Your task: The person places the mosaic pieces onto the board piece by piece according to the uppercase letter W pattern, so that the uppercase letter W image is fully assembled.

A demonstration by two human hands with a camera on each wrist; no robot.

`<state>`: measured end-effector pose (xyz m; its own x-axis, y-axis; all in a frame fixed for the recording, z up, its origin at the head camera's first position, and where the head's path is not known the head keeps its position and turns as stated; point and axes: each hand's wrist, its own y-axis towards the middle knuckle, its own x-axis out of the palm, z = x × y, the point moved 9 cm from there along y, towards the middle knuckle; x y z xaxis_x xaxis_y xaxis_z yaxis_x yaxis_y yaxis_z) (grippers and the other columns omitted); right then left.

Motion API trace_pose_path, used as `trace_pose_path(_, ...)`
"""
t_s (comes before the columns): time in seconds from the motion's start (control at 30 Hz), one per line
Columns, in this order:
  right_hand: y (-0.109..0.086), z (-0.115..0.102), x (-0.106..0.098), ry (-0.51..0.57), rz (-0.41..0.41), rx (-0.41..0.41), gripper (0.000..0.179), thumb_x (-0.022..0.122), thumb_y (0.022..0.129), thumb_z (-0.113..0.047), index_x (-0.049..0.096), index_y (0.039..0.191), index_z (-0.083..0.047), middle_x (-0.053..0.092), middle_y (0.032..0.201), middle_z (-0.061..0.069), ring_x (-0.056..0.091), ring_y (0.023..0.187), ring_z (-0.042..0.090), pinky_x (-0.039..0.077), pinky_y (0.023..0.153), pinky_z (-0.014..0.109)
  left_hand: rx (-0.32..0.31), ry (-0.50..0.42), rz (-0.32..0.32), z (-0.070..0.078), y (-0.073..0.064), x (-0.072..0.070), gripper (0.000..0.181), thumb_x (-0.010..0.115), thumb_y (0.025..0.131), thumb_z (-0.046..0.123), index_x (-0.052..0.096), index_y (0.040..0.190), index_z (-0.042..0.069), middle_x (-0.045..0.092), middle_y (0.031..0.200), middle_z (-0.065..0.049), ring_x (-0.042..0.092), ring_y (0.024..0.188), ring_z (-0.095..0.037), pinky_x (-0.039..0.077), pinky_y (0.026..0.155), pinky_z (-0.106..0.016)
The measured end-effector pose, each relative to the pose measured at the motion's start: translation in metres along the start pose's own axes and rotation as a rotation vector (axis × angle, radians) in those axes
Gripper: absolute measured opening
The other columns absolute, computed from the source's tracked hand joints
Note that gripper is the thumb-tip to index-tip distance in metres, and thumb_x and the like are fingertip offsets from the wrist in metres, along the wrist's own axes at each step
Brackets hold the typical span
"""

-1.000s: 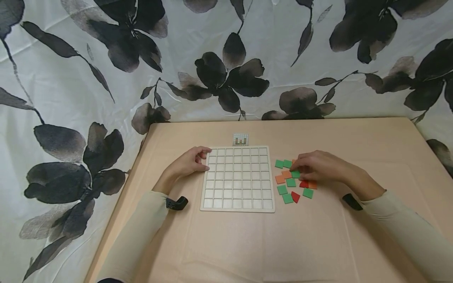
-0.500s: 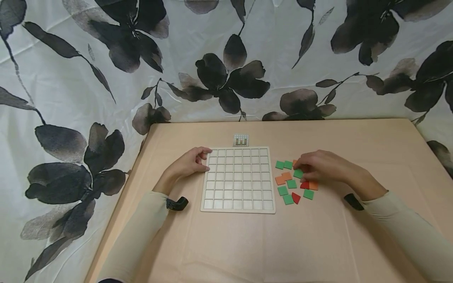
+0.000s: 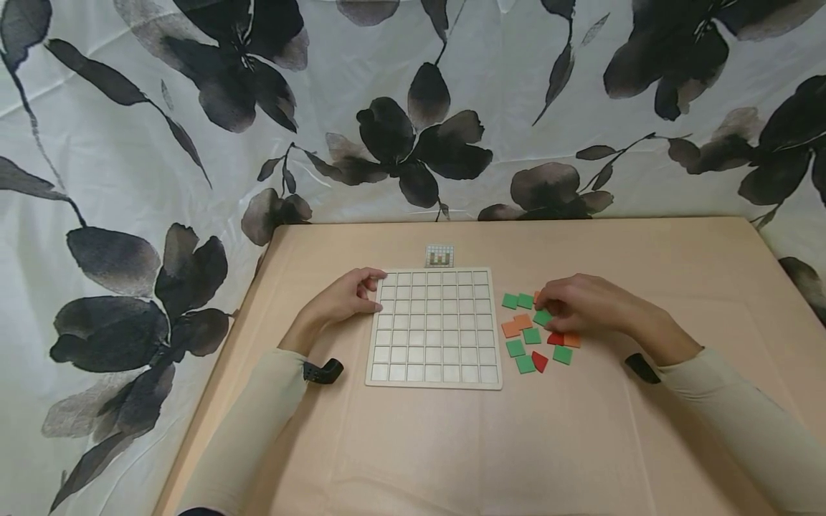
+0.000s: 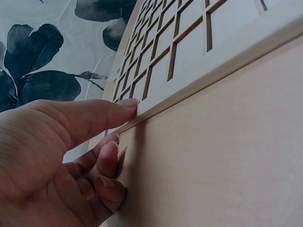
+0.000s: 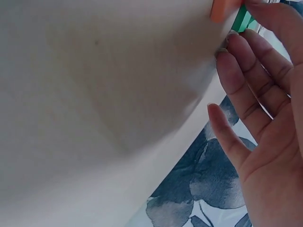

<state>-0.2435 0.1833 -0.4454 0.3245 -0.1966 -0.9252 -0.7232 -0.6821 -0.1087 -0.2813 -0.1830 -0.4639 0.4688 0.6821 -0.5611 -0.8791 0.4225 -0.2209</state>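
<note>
My left hand (image 3: 342, 295) holds the left edge of a pale grid board (image 3: 433, 357) with several square recesses. In the left wrist view, the thumb (image 4: 125, 106) presses on the board's rim, and the other fingers curl beside it. To the board's right, my right hand (image 3: 581, 304) pinches a green square tile (image 3: 542, 317) between thumb and fingers. The right wrist view shows part of a green tile (image 5: 242, 19) at the fingertips, near an orange tile (image 5: 218, 10). Loose green, orange and red tiles surround that hand, partly hidden beneath it.
Behind the board lies a small card (image 3: 440, 256) printed with a grid pattern. A red tile (image 3: 539, 360) and a green tile (image 3: 525, 363) lie nearest the front of the pile. Floral cloth (image 3: 387, 107) hangs beyond the table (image 3: 413, 444).
The green tile at my right fingertips has shifted slightly right and turned at an angle. My left hand and the board stay in place.
</note>
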Motion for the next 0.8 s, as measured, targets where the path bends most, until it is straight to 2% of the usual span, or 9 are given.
trace_pose_path(0.33, -0.0025, 0.0013, -0.0022, -0.109, 0.057, 0.072, 0.032, 0.086, 0.073, -0.031, 0.071, 0.099, -0.019, 0.06, 0.084, -0.012, 0.051, 0.074, 0.007, 0.049, 0.07, 0.029, 0.001, 0.004, -0.006, -0.0006, -0.0014, 0.0002, 0.064, 0.079, 0.086, 0.0, 0.051, 0.143, 0.003, 0.047, 0.107, -0.012, 0.047, 0.084, -0.021, 0.041, 0.071, -0.025)
trace_pose_path(0.57, -0.0059, 0.0027, -0.0085, -0.091, 0.068, 0.091, 0.028, 0.084, 0.075, -0.03, 0.071, 0.098, -0.021, 0.057, 0.077, -0.012, 0.049, 0.07, 0.007, 0.045, 0.064, 0.028, 0.005, -0.003, -0.003, 0.0005, -0.0016, -0.0009, 0.064, 0.079, 0.085, 0.0, 0.051, 0.143, 0.002, 0.048, 0.107, -0.011, 0.047, 0.084, -0.021, 0.041, 0.071, -0.026)
trace_pose_path(0.8, -0.0077, 0.0038, -0.0091, -0.061, 0.049, 0.1, 0.027, 0.083, 0.076, -0.028, 0.072, 0.099, -0.022, 0.059, 0.078, -0.011, 0.05, 0.07, 0.008, 0.044, 0.064, 0.029, 0.006, 0.003, -0.006, -0.0002, -0.002, 0.0001, 0.064, 0.079, 0.085, 0.0, 0.051, 0.143, 0.002, 0.048, 0.107, -0.012, 0.046, 0.084, -0.021, 0.041, 0.071, -0.025)
